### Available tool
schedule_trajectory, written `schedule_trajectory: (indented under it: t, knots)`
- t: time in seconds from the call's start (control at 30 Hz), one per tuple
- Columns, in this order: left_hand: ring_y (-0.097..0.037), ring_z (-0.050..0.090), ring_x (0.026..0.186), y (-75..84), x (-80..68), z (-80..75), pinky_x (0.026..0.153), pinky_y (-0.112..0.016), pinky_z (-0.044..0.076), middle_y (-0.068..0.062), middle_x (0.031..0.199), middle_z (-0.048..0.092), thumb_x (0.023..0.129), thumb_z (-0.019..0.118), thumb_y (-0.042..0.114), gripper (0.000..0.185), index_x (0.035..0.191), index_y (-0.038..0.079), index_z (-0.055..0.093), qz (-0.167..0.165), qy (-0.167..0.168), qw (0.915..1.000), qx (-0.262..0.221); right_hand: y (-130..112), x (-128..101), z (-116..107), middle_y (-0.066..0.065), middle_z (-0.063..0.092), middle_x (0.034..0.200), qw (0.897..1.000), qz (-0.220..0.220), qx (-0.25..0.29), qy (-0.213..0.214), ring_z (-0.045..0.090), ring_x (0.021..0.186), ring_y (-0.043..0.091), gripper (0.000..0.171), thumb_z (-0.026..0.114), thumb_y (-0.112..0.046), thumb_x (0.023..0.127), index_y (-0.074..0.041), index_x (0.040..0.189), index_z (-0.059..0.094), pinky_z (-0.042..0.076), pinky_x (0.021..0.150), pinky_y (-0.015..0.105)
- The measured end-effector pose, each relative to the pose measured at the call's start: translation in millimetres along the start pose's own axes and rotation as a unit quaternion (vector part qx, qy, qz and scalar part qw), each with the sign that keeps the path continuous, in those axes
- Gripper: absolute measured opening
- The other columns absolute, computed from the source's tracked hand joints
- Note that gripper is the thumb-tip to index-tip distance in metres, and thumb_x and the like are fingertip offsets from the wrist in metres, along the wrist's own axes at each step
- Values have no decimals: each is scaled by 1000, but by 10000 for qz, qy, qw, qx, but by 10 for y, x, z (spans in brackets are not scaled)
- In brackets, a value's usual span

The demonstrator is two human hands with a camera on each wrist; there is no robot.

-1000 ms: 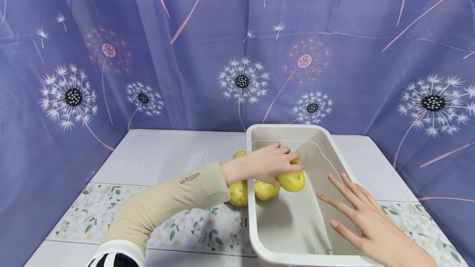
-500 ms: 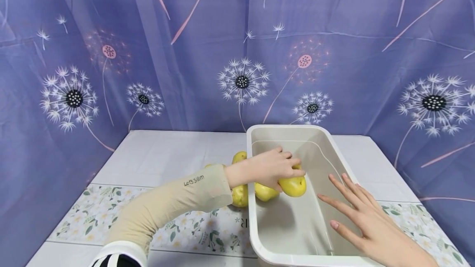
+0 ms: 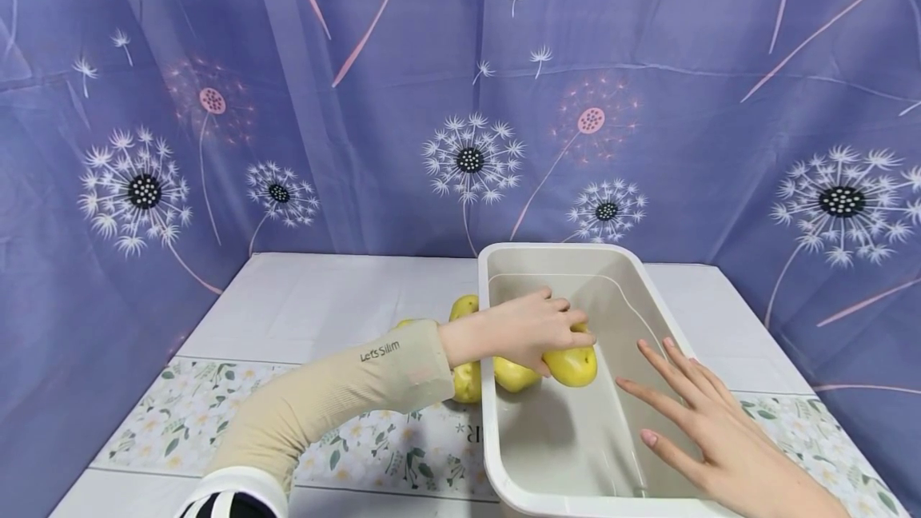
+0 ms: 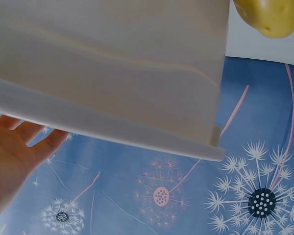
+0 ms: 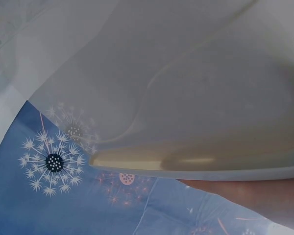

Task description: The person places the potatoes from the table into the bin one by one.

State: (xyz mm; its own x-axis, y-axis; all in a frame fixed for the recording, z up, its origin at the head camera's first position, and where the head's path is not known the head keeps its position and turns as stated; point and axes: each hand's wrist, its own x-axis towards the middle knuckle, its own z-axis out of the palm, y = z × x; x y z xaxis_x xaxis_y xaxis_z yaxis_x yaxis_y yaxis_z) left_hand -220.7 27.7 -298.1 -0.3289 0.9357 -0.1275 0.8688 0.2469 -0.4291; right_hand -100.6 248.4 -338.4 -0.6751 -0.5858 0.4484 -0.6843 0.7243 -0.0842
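Observation:
My left hand (image 3: pixel 534 328) reaches over the left wall of a white plastic tub (image 3: pixel 669 318) and grips a yellow potato (image 3: pixel 573 365) from above, low inside the tub. A second potato (image 3: pixel 514 375) shows just left of it at the tub's wall. More yellow potatoes (image 3: pixel 466 378) lie on the table outside that wall, partly hidden by my wrist. My right hand (image 3: pixel 691 414) hovers flat over the tub's near right rim, fingers spread, holding nothing. The left wrist view shows the tub's wall (image 4: pixel 112 73) and one potato (image 4: pixel 270 17).
The tub sits on a white table (image 3: pixel 324 302) with a floral mat (image 3: pixel 173 422) along the front. A purple dandelion curtain (image 3: pixel 360 102) closes in the back and both sides. The right wrist view is filled by the tub (image 5: pixel 186 88).
My left hand has carried the potato slightly right and down, deeper into the tub. The right hand has stayed where it was.

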Motion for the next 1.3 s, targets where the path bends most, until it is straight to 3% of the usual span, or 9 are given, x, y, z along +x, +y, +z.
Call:
schedule_trajectory:
  t: [0.73,1.3]
  knots:
    - [-13,49,109,-40,-30,-66,86,-29,42,4,130,47,76,56,57,66,132,26,41,-57,73,9999,-69,7,10,-4,9,23,148,10000,-54,-55,13,2,140,18,51,64,-27,79,-21,128,49,-8,110,19]
    - [-11,51,96,-41,-136,-87,75,-27,41,7,118,53,81,51,54,49,121,26,48,12,491,9988,-35,1,8,-8,9,22,148,10000,-41,-77,-7,2,140,18,53,64,-27,78,-22,128,48,-8,110,19]
